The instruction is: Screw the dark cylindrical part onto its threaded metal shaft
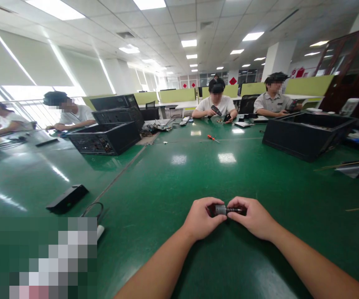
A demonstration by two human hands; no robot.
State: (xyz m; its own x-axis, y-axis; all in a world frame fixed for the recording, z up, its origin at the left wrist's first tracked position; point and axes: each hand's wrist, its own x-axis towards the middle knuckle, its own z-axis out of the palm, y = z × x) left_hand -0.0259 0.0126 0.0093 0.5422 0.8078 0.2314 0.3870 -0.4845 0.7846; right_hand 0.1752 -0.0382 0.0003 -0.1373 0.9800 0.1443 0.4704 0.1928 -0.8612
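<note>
My left hand (202,218) and my right hand (254,216) meet just above the green table (167,182), in the lower middle of the head view. Both are closed around one small dark cylindrical part with a grey metal band (224,209). The left fingers pinch its thicker grey end. The right fingers grip the thinner dark end. Most of the part is hidden by my fingers.
A flat black piece (67,198) and a cable (94,209) lie at the left. Open black computer cases stand at the left (104,139) and right (306,135). An orange screwdriver (212,138) lies mid-table. Several seated people work at the far side and left.
</note>
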